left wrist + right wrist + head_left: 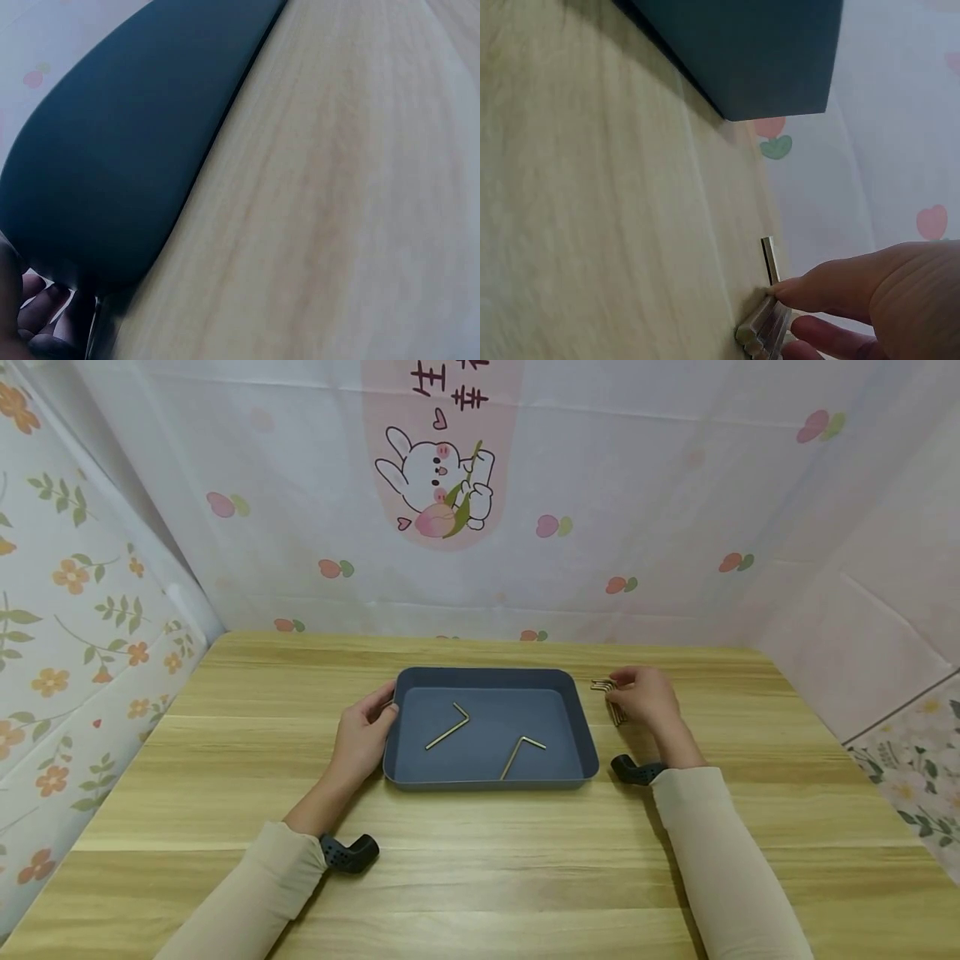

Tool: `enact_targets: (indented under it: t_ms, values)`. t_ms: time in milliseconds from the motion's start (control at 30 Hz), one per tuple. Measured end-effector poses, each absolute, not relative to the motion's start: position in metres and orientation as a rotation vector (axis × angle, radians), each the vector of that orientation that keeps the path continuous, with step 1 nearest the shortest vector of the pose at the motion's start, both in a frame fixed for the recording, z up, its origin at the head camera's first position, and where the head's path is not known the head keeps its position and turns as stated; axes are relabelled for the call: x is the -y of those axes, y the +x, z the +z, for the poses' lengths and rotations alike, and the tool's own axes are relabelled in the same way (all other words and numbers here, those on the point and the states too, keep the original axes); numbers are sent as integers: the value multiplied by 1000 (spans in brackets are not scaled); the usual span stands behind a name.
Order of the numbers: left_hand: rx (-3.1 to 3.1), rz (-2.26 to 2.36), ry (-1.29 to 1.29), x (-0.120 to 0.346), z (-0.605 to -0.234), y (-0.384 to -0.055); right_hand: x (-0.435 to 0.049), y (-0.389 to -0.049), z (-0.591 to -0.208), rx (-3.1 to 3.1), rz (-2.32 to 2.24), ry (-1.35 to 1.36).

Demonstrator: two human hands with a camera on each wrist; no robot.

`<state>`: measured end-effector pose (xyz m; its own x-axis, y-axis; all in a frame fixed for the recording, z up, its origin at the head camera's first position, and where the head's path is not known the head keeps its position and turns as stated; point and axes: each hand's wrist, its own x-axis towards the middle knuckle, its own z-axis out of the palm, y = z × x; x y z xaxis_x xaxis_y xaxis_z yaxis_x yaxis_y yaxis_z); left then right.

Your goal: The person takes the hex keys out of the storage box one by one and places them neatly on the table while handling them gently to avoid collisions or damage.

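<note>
In the head view, the left hand (358, 739) is holding the left wall of a shallow blue-grey rectangular tray (480, 760) where two L-shaped brass-coloured metal rods (450, 732) are lying apart, while the right hand (651, 700) is pinching a bunch of matching L-shaped metal rods (617, 712) just beside it. In the left wrist view, fingers are curling at the tray's end, where tugging could skew it. In the right wrist view, a loose pinch is risking slipping rods or snagging the raised rim, though wood-grained table (600, 225) is leaving room alongside.

Wood-grain tabletop (487, 868); white cloth (637, 468) behind, rabbit print (431, 468); floral cloth (67, 693) at left
</note>
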<state>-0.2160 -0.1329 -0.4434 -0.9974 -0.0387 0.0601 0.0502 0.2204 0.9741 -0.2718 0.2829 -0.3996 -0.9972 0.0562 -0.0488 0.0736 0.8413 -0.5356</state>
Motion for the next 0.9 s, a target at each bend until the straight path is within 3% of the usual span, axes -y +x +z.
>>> enact_targets:
  t_ms: [500,900]
  values:
    - [2384,-1928,-30,132,-445,-215,-280,-272,-396,-2976,-846,104]
    - [2399,-1888,-40,132,-443,-216,-233,-258,-352,-2939,-956,-231]
